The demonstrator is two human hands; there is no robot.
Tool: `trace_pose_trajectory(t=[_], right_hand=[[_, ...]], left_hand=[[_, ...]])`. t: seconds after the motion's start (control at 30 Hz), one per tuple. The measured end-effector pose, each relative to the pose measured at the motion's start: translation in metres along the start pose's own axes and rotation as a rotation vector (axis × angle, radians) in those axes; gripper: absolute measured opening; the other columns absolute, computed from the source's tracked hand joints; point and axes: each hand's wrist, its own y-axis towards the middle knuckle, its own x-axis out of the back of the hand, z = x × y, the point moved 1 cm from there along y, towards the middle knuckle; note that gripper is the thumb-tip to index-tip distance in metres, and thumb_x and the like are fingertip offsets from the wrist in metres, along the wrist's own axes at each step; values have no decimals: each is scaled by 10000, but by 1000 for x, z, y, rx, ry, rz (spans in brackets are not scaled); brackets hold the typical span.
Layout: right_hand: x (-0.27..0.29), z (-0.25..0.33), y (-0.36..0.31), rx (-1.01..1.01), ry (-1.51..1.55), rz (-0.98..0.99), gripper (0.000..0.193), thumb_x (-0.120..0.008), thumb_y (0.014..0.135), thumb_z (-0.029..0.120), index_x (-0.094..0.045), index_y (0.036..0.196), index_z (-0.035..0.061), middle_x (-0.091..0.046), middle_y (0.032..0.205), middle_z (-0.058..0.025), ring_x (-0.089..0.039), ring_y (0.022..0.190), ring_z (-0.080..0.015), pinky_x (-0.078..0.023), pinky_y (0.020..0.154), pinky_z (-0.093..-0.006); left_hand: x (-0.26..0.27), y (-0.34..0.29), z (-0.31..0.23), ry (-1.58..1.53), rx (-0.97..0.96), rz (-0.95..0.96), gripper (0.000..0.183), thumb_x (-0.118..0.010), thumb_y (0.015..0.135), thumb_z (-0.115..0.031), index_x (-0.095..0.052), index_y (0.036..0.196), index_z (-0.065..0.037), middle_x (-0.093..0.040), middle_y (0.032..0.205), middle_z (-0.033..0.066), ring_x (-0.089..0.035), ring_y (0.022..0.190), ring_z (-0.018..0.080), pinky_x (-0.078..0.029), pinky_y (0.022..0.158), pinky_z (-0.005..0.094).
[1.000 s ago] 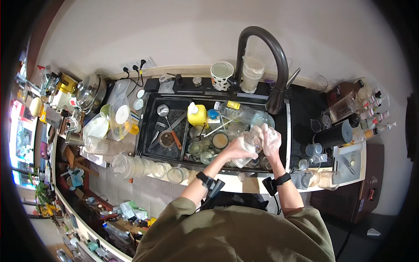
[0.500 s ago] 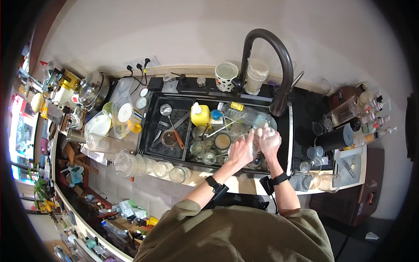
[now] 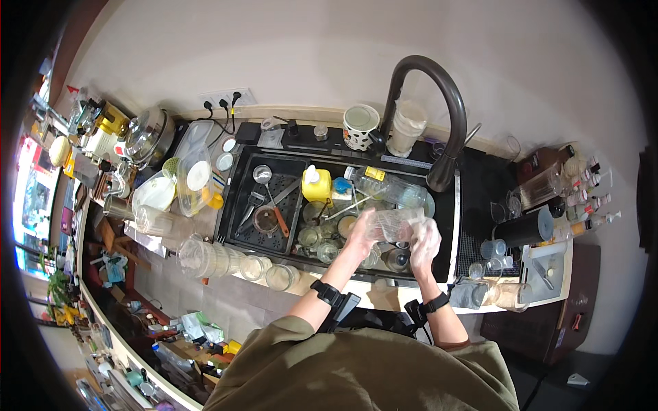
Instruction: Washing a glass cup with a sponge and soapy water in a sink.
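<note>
Over the right part of the dark sink [image 3: 452, 226], a clear drinking glass [image 3: 393, 225] lies on its side between my hands. My left hand [image 3: 359, 238] is wrapped round its left end. White suds cover my right hand [image 3: 425, 245], whose bent fingers are closed at the glass's right end; whether some reach inside is hidden. Below and behind the glass, several glass jars and cups [image 3: 327, 251] crowd the basin. A large clear plastic bottle [image 3: 392, 188] lies behind them, beside a yellow pump bottle [image 3: 316, 185].
A black perforated tray [image 3: 291, 179] in the sink's left half holds a ladle [image 3: 262, 175] and an orange-handled utensil [image 3: 282, 223]. The dark faucet [image 3: 449, 109] arches overhead. Glass jars [image 3: 281, 277] line the front ledge. More glassware [image 3: 495, 248] stands on the right counter, dishes [image 3: 159, 194] on the left.
The glass has turned sideways and shows more plainly between my hands. My left hand has shifted slightly left, and my right hand has moved down, away from the left one.
</note>
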Motion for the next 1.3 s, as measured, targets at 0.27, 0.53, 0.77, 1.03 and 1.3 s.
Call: trace_pose_trajectory(t=[0.27,0.53,0.77,1.03,1.3], right_hand=[[-6,-46,-38,-281,355,534,535,-380,1016,503,-540,1266,57,-629,893,-22,-556,675,-72,-425,545,-217],[-27,-85,-18,-242,293,717,546,-452,1003,446,-474,1392,64,-582,1203,-64,-570,936,-113,-453,742,-251],[-51,-19,-9,16,166,593,446,-548,942,275,-546,1314,31,-554,1321,-151,-548,1206,-298,-432,1013,-393],[-59,-20,-4,646,-411,519,480,-615,849,203,-543,1299,53,-555,1300,-221,-545,1173,-416,-440,1011,-446],[-68,-27,2,482,-364,545,479,-608,851,195,-537,1303,52,-556,1298,-220,-542,1175,-415,-439,1011,-446]], left_hand=[[-24,-3,6,-237,-270,-227,585,-785,784,-393,-553,1203,-57,-613,1066,59,-633,927,182,-548,796,362],[-25,-1,14,-134,-184,-187,491,-718,830,-418,-574,1160,-84,-628,988,73,-656,856,217,-574,720,369],[-31,-12,13,-116,-267,-196,455,-782,795,-271,-598,1114,-4,-646,935,61,-659,770,168,-564,667,328],[-27,-7,22,16,-207,-195,311,-787,781,-171,-658,1004,4,-670,894,55,-662,741,150,-551,647,296],[-24,-14,18,-13,51,78,388,-729,820,-327,-632,1081,-57,-672,946,48,-668,802,187,-561,723,336]])
